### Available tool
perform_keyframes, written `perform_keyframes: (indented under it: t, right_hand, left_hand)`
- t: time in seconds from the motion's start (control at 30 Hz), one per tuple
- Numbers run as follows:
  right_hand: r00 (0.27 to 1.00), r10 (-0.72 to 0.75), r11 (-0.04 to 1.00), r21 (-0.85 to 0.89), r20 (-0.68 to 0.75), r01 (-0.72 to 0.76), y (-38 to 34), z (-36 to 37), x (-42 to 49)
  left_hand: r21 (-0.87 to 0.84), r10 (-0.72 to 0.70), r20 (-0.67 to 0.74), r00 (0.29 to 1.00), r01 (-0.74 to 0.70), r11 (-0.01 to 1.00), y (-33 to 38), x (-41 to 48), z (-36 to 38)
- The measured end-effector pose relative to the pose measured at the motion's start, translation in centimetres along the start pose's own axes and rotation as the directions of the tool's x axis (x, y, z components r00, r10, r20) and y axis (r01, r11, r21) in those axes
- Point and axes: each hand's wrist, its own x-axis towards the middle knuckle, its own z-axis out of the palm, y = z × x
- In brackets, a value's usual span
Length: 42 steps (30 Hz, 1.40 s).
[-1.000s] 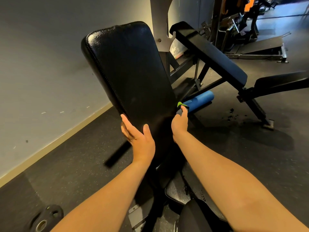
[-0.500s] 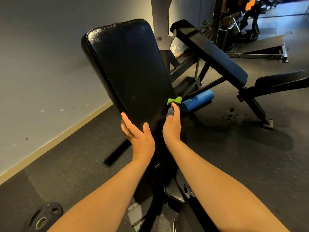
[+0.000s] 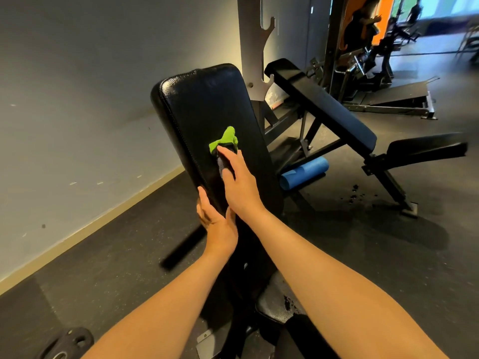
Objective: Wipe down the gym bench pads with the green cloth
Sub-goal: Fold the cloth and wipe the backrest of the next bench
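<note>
A tall black back pad of a gym bench rises in front of me, tilted steeply. My right hand presses the green cloth against the middle of the pad, with the cloth bunched under its fingers and a green tip sticking out above them. My left hand grips the pad's lower left edge, thumb on the front face and fingers wrapped behind. The seat pad shows below my right forearm, worn at one spot.
A second incline bench stands to the right, with a blue foam roller on the floor between the two. A grey wall runs along the left. A weight plate lies at bottom left. More machines and a person stand far back right.
My right hand has slid the green cloth from the pad's right edge leftward and up onto the middle of its face. My left hand has kept its hold on the left edge.
</note>
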Motion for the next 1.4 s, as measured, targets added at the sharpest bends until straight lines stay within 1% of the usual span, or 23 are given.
perform_keyframes:
  t: [0.03, 0.07, 0.1, 0.17, 0.2, 0.27, 0.33, 0.43, 0.5, 0.53, 0.6, 0.67, 0.73, 0.8, 0.9, 1.0, 1.1, 1.17, 1.23, 1.33, 1.4]
  right_hand:
    - [0.996, -0.077, 0.996, -0.033, 0.045, 0.079, -0.7, 0.1, 0.3]
    - [0.989, -0.127, 0.99, -0.059, 0.077, 0.131, -0.9, 0.3, 0.5]
    - [0.984, -0.149, 0.985, -0.079, 0.095, 0.156, -0.9, 0.6, 0.4]
    - [0.986, -0.139, 0.986, -0.077, 0.096, 0.147, 0.1, 0.9, -0.5]
    - [0.989, -0.116, 0.991, -0.063, 0.09, 0.122, 0.8, 1.0, -1.2]
    - [0.997, -0.041, 0.998, -0.045, 0.069, 0.044, 2.7, 0.7, -3.0]
    - [0.995, 0.088, 0.995, -0.04, 0.042, -0.086, 4.6, 0.2, -5.2]
    - [0.966, 0.257, 0.965, -0.045, -0.028, -0.258, 6.7, 0.3, -7.6]
    - [0.947, 0.312, 0.948, -0.042, -0.074, -0.315, 6.4, 0.6, -7.9]
    - [0.945, 0.316, 0.947, -0.03, -0.081, -0.32, 5.6, 0.7, -7.7]
    - [0.968, 0.247, 0.969, -0.002, -0.039, -0.247, 3.5, 1.0, -6.9]
    - [0.991, 0.126, 0.992, 0.02, 0.033, -0.127, 1.2, 1.7, -6.0]
    - [0.998, 0.026, 1.0, 0.007, 0.051, -0.027, 0.3, 2.8, -5.1]
    - [0.999, 0.007, 1.0, -0.017, 0.036, -0.006, 0.7, 3.4, -5.1]
    - [0.997, 0.074, 0.997, 0.028, 0.007, -0.074, 2.6, 3.2, -6.5]
    - [0.977, 0.212, 0.977, 0.036, -0.028, -0.211, 5.6, 2.2, -9.0]
    - [0.916, 0.393, 0.919, 0.079, -0.076, -0.387, 8.0, 1.6, -11.0]
    - [0.882, 0.459, 0.888, 0.089, -0.108, -0.451, 8.2, 1.5, -11.2]
    - [0.888, 0.442, 0.897, 0.07, -0.127, -0.437, 7.6, 1.7, -10.9]
    - [0.956, 0.287, 0.957, 0.069, -0.065, -0.283, 5.7, 2.2, -10.1]
    - [0.978, 0.208, 0.976, 0.073, -0.024, -0.206, 4.8, 2.2, -9.4]
  left_hand:
    - [0.074, 0.032, -0.004, 0.999, -0.032, 0.997, -0.2, 0.0, -0.5]
    - [0.113, 0.057, 0.004, 0.998, -0.057, 0.992, -0.4, 0.1, -0.9]
    - [0.095, 0.072, 0.034, 0.997, -0.075, 0.993, -0.6, 0.1, -1.3]
    - [-0.023, 0.072, 0.116, 0.991, -0.07, 0.997, -0.7, -0.1, -2.2]
    - [-0.062, 0.058, 0.144, 0.988, -0.049, 0.997, -0.7, -0.1, -2.7]
    - [-0.088, 0.021, 0.177, 0.984, -0.006, 0.996, -1.1, -0.1, -3.4]
    - [-0.092, 0.012, 0.196, 0.981, 0.006, 0.996, -1.5, -0.2, -3.9]
    - [-0.091, -0.019, 0.206, 0.978, 0.039, 0.995, -1.6, -0.6, -4.1]
    - [-0.087, -0.034, 0.207, 0.978, 0.053, 0.995, -1.6, -0.8, -4.2]
    - [-0.091, -0.037, 0.208, 0.978, 0.057, 0.994, -1.6, -0.7, -4.2]
    - [-0.108, -0.037, 0.208, 0.977, 0.061, 0.992, -1.6, -0.8, -4.5]
    - [-0.118, -0.021, 0.212, 0.977, 0.047, 0.992, -1.7, -0.8, -4.8]
    - [-0.067, 0.012, 0.232, 0.973, 0.004, 0.998, -1.9, -0.8, -4.9]
    - [-0.052, 0.03, 0.238, 0.971, -0.018, 0.999, -2.0, -0.9, -4.8]
    - [-0.143, -0.01, 0.211, 0.977, 0.041, 0.989, -2.0, -1.2, -4.5]
    - [-0.2, -0.046, 0.183, 0.982, 0.083, 0.976, -1.9, -1.7, -4.0]
    - [-0.193, -0.086, 0.145, 0.986, 0.113, 0.975, -1.4, -2.2, -3.2]
    - [-0.193, -0.095, 0.136, 0.986, 0.12, 0.974, -1.2, -2.6, -2.7]
    - [-0.181, -0.104, 0.131, 0.986, 0.127, 0.975, -1.2, -2.9, -2.4]
    - [-0.195, -0.125, 0.134, 0.983, 0.149, 0.969, -1.7, -2.9, -2.1]
    - [-0.223, -0.136, 0.132, 0.982, 0.163, 0.961, -2.0, -2.9, -1.9]
